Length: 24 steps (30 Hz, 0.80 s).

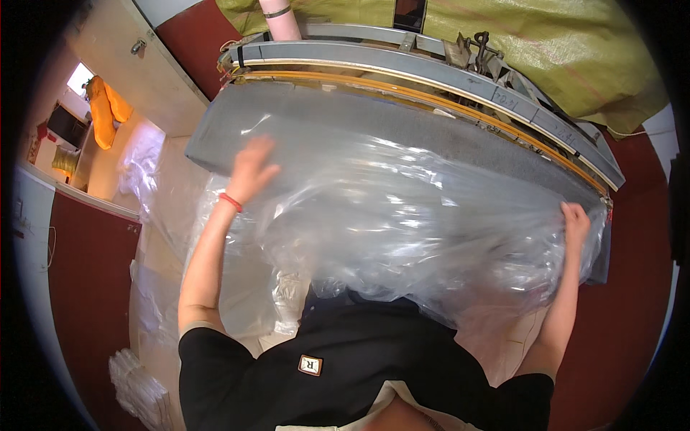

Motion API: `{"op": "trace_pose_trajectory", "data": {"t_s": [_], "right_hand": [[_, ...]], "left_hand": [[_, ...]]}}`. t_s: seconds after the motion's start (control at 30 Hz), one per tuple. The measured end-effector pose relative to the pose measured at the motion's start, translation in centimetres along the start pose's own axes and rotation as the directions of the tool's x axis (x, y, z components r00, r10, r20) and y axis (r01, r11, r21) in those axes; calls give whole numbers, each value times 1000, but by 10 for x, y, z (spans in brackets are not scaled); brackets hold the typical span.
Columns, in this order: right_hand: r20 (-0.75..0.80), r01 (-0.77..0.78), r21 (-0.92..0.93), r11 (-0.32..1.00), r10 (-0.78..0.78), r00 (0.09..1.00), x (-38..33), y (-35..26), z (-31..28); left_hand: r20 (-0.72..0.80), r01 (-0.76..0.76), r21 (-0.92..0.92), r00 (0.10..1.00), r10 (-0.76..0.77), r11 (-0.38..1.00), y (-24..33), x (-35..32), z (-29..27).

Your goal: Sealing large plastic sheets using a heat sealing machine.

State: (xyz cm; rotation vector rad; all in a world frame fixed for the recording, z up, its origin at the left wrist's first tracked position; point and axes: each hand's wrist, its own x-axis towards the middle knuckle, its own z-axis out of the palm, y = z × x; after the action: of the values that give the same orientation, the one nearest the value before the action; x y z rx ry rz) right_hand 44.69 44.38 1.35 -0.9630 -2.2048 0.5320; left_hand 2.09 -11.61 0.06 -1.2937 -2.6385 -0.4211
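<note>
Clear plastic sheeting (pixel 359 215) lies in wrinkled, shiny folds over a grey padded work surface (pixel 460 144) and hangs down toward my body. At the left part of the surface, my left hand (pixel 254 171) is spread, slightly blurred, over the plastic. Whether its palm presses on the film I cannot tell. Far to the right, my right hand (pixel 575 221) is closed, its fingers pinching the plastic near the surface's right end.
Behind the surface runs a long metal frame (pixel 345 54) with an orange strip (pixel 402 90) and a metal clamp (pixel 480 54). A pink roll (pixel 282 21) stands behind it. Folded plastic bundles (pixel 140 388) lie at lower left, near a door (pixel 140 65).
</note>
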Motion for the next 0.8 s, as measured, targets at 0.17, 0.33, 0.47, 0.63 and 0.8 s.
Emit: {"op": "trace_pose_trajectory", "data": {"t_s": [0.17,0.33,0.47,0.63,0.8], "right_hand": [[-103,-148,-87,985,139,985,-24,90,-58],[-182,-91,-33,995,83,980,-31,110,-64],[-175,-123,-36,992,115,978,-31,118,-67],[-200,-127,-90,988,107,974,-31,97,-63],[-225,-153,-154,976,116,968,-33,101,-66]], "left_hand": [[130,-140,-116,979,155,983,58,6,11],[-6,168,-800,957,-289,576,81,11,-16],[584,453,-554,810,-62,698,91,-13,-26],[592,574,-794,805,-43,-201,162,-34,3],[132,92,-980,964,-231,-178,175,28,-41]]}}
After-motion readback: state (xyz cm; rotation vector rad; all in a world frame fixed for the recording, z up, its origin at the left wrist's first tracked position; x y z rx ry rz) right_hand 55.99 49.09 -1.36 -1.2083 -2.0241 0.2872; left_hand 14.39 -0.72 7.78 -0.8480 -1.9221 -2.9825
